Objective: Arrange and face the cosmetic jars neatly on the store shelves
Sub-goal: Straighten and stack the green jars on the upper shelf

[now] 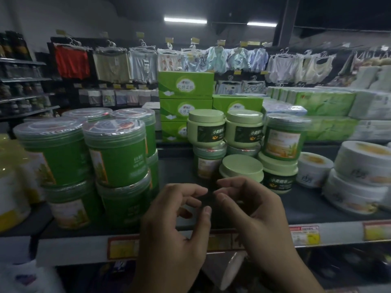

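Shelf (pixel 317 208) stock:
- Tall green jars (pixel 118 153), clear lids, L side: 4 on top tier, 2 seen below, stacked.
- Pale-green jars (pixel 206 127), ctr: 4, dark labels mostly fwd. Front one shows lid only.
- White jars (pixel 364 159), R: 3.
- Bare shelf btwn L stack & ctr group, also along front edge w/ price tags (pixel 304 233).
- L hand (pixel 177 225) & R hand (pixel 256 210), over front edge: grip narrow, fingers curled, tips near each other, holding nothing.

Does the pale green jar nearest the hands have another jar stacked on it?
No, the lid of the pale green jar is bare; nothing stands on it.
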### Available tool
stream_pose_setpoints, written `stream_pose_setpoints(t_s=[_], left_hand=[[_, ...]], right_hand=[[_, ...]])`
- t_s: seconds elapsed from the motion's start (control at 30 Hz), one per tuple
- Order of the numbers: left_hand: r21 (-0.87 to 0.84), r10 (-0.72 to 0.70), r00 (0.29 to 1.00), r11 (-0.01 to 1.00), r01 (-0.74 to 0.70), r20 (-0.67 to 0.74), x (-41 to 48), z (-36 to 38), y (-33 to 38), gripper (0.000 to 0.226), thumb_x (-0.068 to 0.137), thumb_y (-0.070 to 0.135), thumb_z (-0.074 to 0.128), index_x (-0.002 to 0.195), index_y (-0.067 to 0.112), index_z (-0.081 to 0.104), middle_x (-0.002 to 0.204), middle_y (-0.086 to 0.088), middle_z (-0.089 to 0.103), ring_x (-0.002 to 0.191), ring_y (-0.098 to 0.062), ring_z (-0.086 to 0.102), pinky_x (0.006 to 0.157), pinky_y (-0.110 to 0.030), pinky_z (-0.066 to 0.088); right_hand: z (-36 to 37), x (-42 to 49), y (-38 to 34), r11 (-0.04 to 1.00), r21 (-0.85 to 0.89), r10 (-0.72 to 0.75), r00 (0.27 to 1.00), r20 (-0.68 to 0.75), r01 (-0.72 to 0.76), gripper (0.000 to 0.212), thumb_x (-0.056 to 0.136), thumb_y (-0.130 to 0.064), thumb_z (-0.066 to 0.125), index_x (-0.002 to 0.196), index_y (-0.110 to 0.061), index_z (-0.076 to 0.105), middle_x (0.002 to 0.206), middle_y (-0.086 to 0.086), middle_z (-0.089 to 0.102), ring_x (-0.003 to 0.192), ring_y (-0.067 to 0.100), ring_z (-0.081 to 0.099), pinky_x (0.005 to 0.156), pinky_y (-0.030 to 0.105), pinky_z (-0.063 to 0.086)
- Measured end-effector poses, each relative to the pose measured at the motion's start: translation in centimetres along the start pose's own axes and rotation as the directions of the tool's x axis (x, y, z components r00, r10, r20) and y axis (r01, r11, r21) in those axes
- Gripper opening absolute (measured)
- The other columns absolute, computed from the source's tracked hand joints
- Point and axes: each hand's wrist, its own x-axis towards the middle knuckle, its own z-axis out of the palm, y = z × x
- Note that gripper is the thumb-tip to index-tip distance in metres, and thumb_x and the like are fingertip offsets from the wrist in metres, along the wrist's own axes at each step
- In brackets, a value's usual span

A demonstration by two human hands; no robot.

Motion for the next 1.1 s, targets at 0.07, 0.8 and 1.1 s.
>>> stream_pose_setpoints(t_s=[0.07, 0.8, 1.1], left_hand=[[0.000, -0.035, 0.999, 0.999, 0.035, 0.041, 0.1, 0.4, 0.0, 0.029, 0.089, 0.021, 0.078, 0.109, 0.040, 0.067, 0.103, 0.016, 0.068, 0.101, -0.011, 0.071, 0.075, -0.036, 0.060], [-0.063, -0.192, 0.916, 0.972, 0.228, 0.352, 3.1, 3.2, -0.7, 0.048, 0.101, 0.009, 0.063, 0.130, 0.046, 0.056, 0.135, 0.027, 0.059, 0.122, 0.012, 0.058, 0.090, -0.003, 0.047], [-0.021, -0.234, 0.928, 0.968, 0.250, 0.291, 3.2, 6.1, 0.2, 0.056, 0.097, 0.019, 0.071, 0.143, 0.047, 0.052, 0.139, 0.031, 0.055, 0.122, 0.021, 0.052, 0.090, 0.001, 0.044]], right_hand=[[-0.6, -0.1, -0.1, 1.000, -0.021, 0.007, 1.000, -0.026, -0.008, 0.015, 0.093, -0.012, 0.080, 0.103, -0.023, 0.079, 0.090, -0.002, 0.081, 0.087, 0.014, 0.078, 0.082, 0.039, 0.064], [-6.5, -0.9, 0.7, 0.982, 0.073, 0.190, 0.925, -0.328, -0.176, 0.037, 0.102, 0.012, 0.058, 0.118, -0.017, 0.076, 0.111, -0.001, 0.082, 0.110, 0.014, 0.077, 0.103, 0.047, 0.061], [-8.2, 2.2, 2.7, 0.952, 0.177, 0.280, 0.943, -0.179, -0.249, 0.043, 0.102, 0.013, 0.055, 0.122, -0.020, 0.075, 0.117, -0.002, 0.082, 0.116, 0.011, 0.075, 0.112, 0.045, 0.056]])
